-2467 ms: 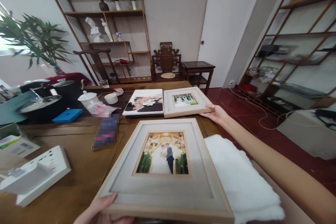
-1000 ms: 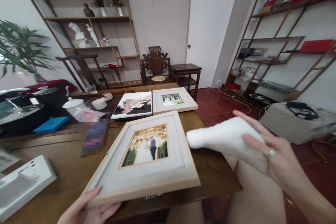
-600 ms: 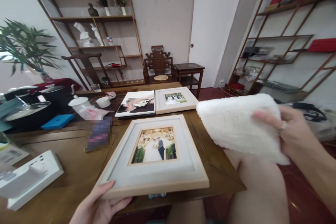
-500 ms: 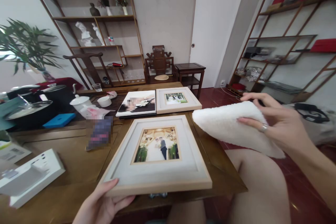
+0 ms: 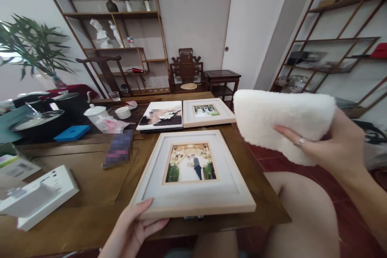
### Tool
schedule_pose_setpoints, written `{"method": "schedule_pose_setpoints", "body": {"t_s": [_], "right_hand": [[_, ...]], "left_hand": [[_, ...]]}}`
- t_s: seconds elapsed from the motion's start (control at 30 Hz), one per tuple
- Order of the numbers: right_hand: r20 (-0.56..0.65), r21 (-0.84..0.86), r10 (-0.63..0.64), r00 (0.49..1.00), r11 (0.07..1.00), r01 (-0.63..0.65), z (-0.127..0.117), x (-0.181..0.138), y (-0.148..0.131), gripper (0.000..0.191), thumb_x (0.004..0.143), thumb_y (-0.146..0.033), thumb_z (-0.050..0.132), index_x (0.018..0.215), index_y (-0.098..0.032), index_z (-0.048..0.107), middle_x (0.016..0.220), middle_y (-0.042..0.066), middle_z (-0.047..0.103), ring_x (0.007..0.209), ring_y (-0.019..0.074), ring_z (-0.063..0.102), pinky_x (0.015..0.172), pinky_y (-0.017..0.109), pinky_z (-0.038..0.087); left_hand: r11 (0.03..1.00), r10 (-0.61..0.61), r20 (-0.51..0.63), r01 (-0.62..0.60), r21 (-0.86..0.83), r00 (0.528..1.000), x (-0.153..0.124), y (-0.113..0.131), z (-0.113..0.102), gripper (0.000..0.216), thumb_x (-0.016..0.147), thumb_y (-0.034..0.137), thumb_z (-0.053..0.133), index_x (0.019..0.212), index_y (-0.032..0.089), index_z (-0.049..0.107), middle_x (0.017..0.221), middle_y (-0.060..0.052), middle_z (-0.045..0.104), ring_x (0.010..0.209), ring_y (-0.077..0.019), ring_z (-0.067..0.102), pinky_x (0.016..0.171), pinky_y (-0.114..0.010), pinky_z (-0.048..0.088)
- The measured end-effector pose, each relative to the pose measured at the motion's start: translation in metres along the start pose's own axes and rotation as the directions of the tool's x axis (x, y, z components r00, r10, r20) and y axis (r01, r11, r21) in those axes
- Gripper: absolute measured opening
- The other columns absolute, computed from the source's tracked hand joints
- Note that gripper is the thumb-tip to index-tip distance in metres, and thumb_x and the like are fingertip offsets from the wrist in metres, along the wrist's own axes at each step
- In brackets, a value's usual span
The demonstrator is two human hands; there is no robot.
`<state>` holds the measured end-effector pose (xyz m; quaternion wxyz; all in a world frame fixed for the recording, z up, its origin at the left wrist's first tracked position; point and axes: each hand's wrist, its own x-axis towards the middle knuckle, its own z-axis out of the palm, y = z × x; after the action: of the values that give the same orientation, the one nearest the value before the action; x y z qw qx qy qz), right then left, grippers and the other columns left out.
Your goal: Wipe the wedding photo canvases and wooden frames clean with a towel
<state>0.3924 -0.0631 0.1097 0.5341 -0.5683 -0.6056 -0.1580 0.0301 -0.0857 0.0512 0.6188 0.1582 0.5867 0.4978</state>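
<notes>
My left hand (image 5: pixel 137 227) grips the near left corner of a pale wooden picture frame (image 5: pixel 193 199) with a wedding photo, held just above the wooden table (image 5: pixel 90 177). My right hand (image 5: pixel 329 149) is closed on a folded white fluffy cloth (image 5: pixel 281 119), raised in the air to the right of the frame and apart from it. A ring shows on one finger of that hand.
A smaller framed photo (image 5: pixel 208 111) and a photo canvas (image 5: pixel 161 115) lie farther back on the table. A white box (image 5: pixel 39 197), a blue case (image 5: pixel 71 133), pots (image 5: pixel 45 117) and a white teapot (image 5: pixel 96 112) stand at the left. Shelves line the walls; my knee (image 5: pixel 299 209) is below the table's edge.
My right hand left the small frame, picked the white cloth up from beside the large frame and raised it, turning it in the air. My left hand kept hold of the large frame.
</notes>
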Motion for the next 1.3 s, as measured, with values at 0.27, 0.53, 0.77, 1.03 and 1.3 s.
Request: {"method": "schedule_pose_setpoints", "body": {"t_s": [0.27, 0.53, 0.77, 1.03, 1.3], "right_hand": [[0.675, 0.184, -0.454, 0.581, 0.867, 0.463, 0.042, -0.067, -0.039, 0.042, 0.068, -0.002, 0.047, 0.1, -0.023, 0.063, 0.11, 0.013, 0.063, 0.107, 0.0295, 0.056, 0.089, 0.049, 0.046], [0.807, 0.1, -0.318, 0.497, 0.903, 0.417, 0.057, -0.076, -0.045, 0.048, 0.058, -0.001, 0.05, 0.099, -0.016, 0.067, 0.142, 0.015, 0.043, 0.135, 0.0374, 0.026, 0.104, 0.06, 0.028], [0.671, 0.007, -0.37, 0.642, 0.87, 0.494, 0.078, -0.062, -0.024, 0.045, 0.062, 0.003, 0.045, 0.098, -0.013, 0.068, 0.14, 0.017, 0.044, 0.136, 0.0339, 0.025, 0.109, 0.06, 0.019], [0.704, 0.019, -0.267, 0.658, 0.933, 0.359, 0.094, -0.063, -0.021, 0.048, 0.067, -0.003, 0.046, 0.109, -0.016, 0.065, 0.142, 0.011, 0.044, 0.137, 0.0285, 0.026, 0.111, 0.052, 0.02], [0.736, -0.08, -0.211, 0.643, 0.917, 0.391, 0.127, -0.041, -0.018, 0.055, 0.066, -0.004, 0.047, 0.116, -0.018, 0.063, 0.143, 0.01, 0.042, 0.137, 0.0339, 0.024, 0.108, 0.059, 0.018]], "left_hand": [[0.997, 0.029, 0.096, -0.036, 0.074, 0.995, -0.004, -0.009, 0.003, 0.059, 0.058, 0.006, 0.078, 0.114, 0.013, 0.063, 0.114, -0.011, 0.068, 0.104, -0.0359, 0.064, 0.073, -0.042, 0.061], [0.639, 0.233, 0.314, -0.388, 0.664, 0.92, 0.002, 0.008, -0.003, 0.023, 0.059, 0.032, 0.081, 0.071, 0.016, 0.071, 0.052, -0.001, 0.064, 0.051, -0.0181, 0.06, 0.047, -0.022, 0.047], [0.327, 0.621, 0.275, -0.562, 0.76, 0.734, 0.036, 0.018, 0.01, 0.057, 0.053, 0.038, 0.082, 0.104, 0.016, 0.066, 0.098, -0.01, 0.067, 0.091, -0.0319, 0.063, 0.078, -0.033, 0.05], [-0.107, 0.49, 0.756, -0.83, 0.547, 0.434, 0.073, 0.007, 0.02, 0.043, 0.092, 0.027, 0.037, 0.134, 0.018, 0.044, 0.153, -0.011, 0.024, 0.142, -0.0275, 0.015, 0.113, -0.049, 0.021], [-0.184, 0.415, 0.795, -0.815, 0.549, 0.442, 0.074, 0.007, 0.022, 0.042, 0.094, 0.027, 0.032, 0.131, 0.014, 0.049, 0.149, -0.012, 0.034, 0.141, -0.024, 0.021, 0.114, -0.045, 0.022]]}}
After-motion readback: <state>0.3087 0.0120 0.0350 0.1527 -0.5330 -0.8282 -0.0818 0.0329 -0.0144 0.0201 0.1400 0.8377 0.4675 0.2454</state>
